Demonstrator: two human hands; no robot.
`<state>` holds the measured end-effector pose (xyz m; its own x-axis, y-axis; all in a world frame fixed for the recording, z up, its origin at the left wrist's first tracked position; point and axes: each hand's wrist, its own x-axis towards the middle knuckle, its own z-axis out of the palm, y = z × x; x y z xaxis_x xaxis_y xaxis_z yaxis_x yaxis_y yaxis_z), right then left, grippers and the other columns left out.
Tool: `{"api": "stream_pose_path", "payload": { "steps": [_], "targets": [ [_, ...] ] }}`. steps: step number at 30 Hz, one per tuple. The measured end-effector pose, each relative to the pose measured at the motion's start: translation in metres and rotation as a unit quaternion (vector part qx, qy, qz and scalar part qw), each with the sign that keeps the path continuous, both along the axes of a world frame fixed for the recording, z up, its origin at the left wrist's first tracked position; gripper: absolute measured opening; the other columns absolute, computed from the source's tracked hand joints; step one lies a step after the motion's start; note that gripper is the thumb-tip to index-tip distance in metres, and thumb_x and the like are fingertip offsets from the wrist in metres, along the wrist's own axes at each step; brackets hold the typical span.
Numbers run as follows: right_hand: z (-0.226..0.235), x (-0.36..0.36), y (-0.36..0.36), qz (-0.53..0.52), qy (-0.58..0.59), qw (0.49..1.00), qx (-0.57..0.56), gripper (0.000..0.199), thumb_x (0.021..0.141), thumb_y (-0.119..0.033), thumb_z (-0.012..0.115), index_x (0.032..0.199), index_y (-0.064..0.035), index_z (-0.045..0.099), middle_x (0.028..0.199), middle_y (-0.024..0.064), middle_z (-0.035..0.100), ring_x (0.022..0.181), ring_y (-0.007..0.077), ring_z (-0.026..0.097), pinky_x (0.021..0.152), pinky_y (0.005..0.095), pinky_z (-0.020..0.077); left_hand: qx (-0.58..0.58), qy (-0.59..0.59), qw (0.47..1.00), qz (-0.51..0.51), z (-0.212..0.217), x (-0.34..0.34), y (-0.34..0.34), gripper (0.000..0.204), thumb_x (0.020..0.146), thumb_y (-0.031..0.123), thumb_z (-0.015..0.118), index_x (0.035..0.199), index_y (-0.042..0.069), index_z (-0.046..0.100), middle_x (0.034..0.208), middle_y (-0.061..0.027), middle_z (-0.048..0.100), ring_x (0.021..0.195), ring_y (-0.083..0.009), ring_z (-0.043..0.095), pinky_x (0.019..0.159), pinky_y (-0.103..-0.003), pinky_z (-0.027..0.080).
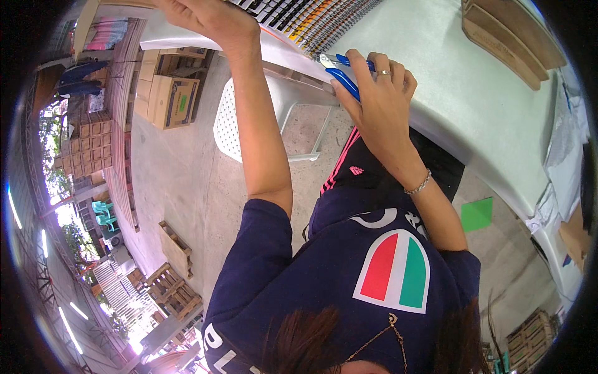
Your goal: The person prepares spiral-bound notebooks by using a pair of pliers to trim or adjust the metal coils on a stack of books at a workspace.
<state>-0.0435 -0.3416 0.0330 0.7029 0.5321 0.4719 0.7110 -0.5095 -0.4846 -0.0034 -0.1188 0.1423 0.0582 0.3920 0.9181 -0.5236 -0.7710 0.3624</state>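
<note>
My right hand [381,93] is closed around blue-handled pliers [344,82], a ring on one finger. The pliers' jaws are at the near ends of several spiral-bound notebooks [293,25], laid in an overlapping row with their wire coils showing. Whether the jaws grip a wire is too small to tell. At the upper left, my left hand [212,22] reaches over the table edge beside the notebooks. Its fingers look stretched out, partly cut off by the picture's rim, and nothing shows in them.
The notebooks lie on a white-covered table [448,93]. A brown stepped wooden stand [511,40] rests at its far right. Below the table edge is a white plastic stool [229,121]. Cardboard boxes [171,100] and wooden pallets [171,290] stand on the floor to the left.
</note>
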Motion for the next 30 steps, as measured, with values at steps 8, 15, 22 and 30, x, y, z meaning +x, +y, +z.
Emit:
{"api": "stream_pose_path", "payload": {
  "steps": [8,15,22,30],
  "targets": [
    [0.020,0.014,0.008,0.104,0.124,0.987,-0.015,0.027,0.094,-0.032,0.067,0.108,-0.0101,0.063,0.089,0.0115,0.066,0.083,0.0345,0.066,0.076,0.0464,0.0503,0.001,0.021,1.000,-0.023,0.005,-0.011,-0.004,0.047,0.111,0.035,0.039,0.103,-0.001,0.067,0.093,-0.0090,0.066,0.083,-0.0141,0.061,0.080,-0.029,0.051],
    [0.029,0.013,0.001,0.077,0.080,0.991,-0.075,0.029,0.096,-0.034,0.064,0.109,-0.0074,0.061,0.087,0.0161,0.064,0.081,0.0370,0.066,0.077,0.0502,0.0510,-0.032,-0.011,0.998,-0.048,0.006,-0.002,-0.005,0.044,0.111,0.033,0.039,0.104,-0.001,0.065,0.100,-0.0093,0.065,0.090,-0.0149,0.060,0.086,-0.029,0.049],
    [0.000,0.010,-0.008,0.014,-0.061,0.997,-0.044,0.041,0.090,-0.034,0.071,0.120,-0.0088,0.060,0.110,0.0129,0.056,0.104,0.0293,0.051,0.093,0.0467,0.0390,-0.366,-0.057,0.890,-0.266,0.032,-0.014,-0.036,0.044,0.111,0.035,0.041,0.102,-0.001,0.066,0.099,-0.0091,0.065,0.091,-0.0154,0.059,0.088,-0.031,0.047],
    [-0.006,0.010,-0.005,0.015,-0.083,0.996,-0.034,0.044,0.090,-0.035,0.071,0.124,-0.0094,0.059,0.111,0.0120,0.056,0.107,0.0294,0.051,0.094,0.0475,0.0385,-0.028,-0.024,0.998,-0.058,-0.004,0.004,0.004,0.044,0.111,0.035,0.042,0.102,-0.001,0.066,0.100,-0.0087,0.065,0.093,-0.0155,0.059,0.090,-0.031,0.047]
  ]
}}
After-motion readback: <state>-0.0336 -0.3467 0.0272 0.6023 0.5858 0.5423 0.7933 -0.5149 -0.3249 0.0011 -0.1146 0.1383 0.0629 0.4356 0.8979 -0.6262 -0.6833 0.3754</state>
